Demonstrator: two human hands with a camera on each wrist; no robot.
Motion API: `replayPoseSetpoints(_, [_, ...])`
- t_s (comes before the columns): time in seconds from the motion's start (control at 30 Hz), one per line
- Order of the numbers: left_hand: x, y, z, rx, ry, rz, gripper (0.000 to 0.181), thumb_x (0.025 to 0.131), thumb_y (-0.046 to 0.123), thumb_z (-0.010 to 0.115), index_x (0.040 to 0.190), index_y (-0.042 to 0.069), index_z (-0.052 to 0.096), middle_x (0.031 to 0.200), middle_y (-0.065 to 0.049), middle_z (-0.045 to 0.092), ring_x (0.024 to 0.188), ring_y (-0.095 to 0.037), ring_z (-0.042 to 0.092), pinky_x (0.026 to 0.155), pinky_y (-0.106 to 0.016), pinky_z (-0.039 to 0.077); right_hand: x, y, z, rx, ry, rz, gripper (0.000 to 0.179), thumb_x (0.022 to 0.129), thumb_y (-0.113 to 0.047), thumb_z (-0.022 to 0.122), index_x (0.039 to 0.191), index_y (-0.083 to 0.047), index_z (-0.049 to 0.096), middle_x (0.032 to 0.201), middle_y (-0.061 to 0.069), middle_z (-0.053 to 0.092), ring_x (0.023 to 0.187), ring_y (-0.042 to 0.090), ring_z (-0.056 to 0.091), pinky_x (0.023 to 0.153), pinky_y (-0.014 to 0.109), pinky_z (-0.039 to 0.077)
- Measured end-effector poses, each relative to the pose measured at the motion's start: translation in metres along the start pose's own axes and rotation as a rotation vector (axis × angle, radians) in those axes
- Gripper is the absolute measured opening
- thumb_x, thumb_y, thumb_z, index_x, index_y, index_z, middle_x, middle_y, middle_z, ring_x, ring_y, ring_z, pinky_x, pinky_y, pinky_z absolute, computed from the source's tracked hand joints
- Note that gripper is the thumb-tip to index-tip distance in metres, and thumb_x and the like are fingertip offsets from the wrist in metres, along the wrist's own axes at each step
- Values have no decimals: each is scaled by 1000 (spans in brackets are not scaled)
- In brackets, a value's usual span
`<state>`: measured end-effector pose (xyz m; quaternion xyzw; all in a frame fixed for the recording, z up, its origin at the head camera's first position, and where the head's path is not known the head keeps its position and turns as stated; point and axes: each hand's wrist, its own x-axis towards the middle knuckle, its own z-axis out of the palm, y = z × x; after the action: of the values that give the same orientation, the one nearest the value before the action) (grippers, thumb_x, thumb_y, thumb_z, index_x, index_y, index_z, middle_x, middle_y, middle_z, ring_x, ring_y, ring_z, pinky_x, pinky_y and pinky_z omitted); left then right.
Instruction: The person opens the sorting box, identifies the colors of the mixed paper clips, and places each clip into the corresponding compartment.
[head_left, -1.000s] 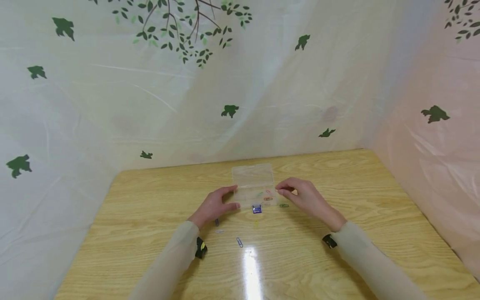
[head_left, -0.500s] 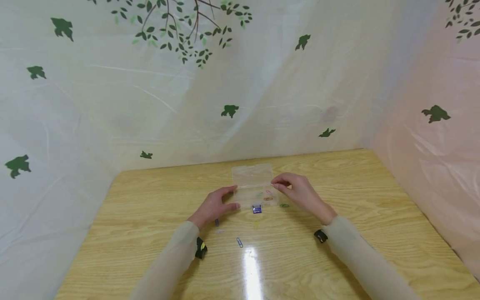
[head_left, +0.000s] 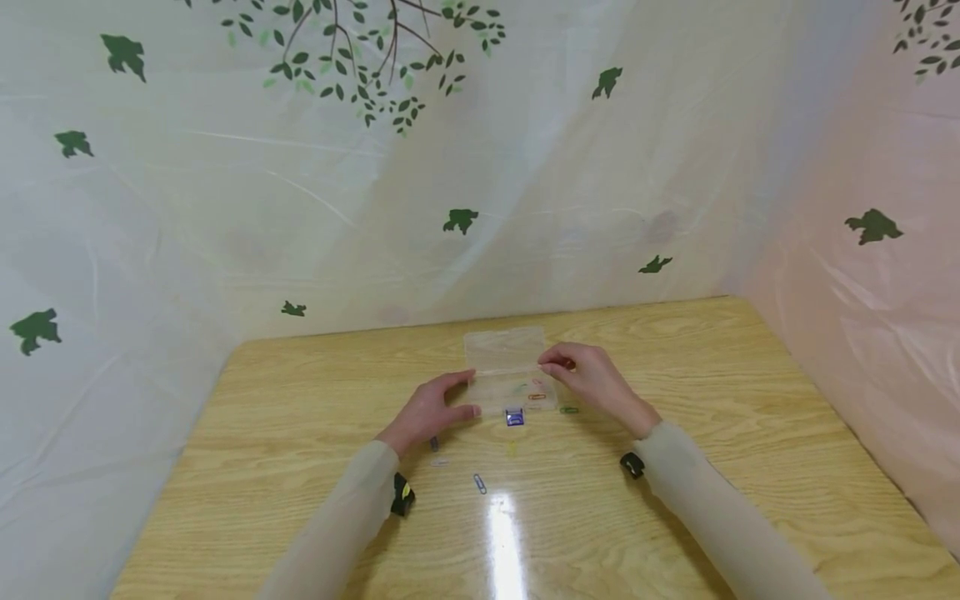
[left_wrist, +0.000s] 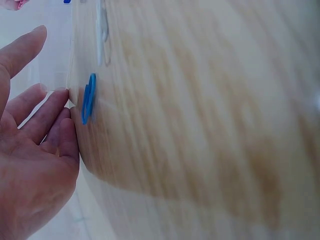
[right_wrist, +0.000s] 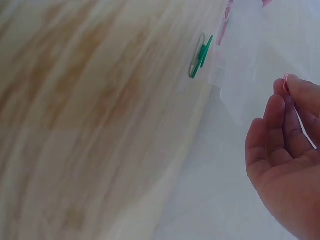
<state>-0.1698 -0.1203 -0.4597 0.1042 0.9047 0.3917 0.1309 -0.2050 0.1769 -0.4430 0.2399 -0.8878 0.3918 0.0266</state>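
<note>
So your right grip (head_left: 596,379) has thumb and index pinched right together on what looks like a pink clip (right_wrist: 287,83), with just a bit of it poking past the fingertips. It's up at the back right corner of the clear box (head_left: 491,388), near where the flipped-back lid (head_left: 506,350) joins on; can't tell how high above the plastic

Your left grip (head_left: 435,408) is spread across the box's left end, thumb at the near corner, index at the far one, so it's holding that side

Handling-wise, I'd guess the clip weighs next to nothing, springy but stiff enough, and slick if it's coated. Pinch it by one end of the loop and keep the rest free. The box looks thin, light and slidey, maybe brittle, so hold it low by the walls and leave the lid alone

An orange-red clip (head_left: 537,397) lies inside the box, a green clip (head_left: 569,410) sits on the counter (head_left: 300,433) just right of it, and a blue clip (head_left: 480,483) is nearer you
</note>
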Motion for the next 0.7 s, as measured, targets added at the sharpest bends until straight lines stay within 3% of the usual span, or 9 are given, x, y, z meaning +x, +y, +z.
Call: replayPoseSetpoints(0.7, [1,0,-1,-12,-8,-5,71,94,33,78,156,18,48,158,-7,49,150,-32,36,124,-49,28,8,4,6,-7,-47,42,8,99,-6,70,103,-8,78,100,3,75,84,15,64,75,32,55])
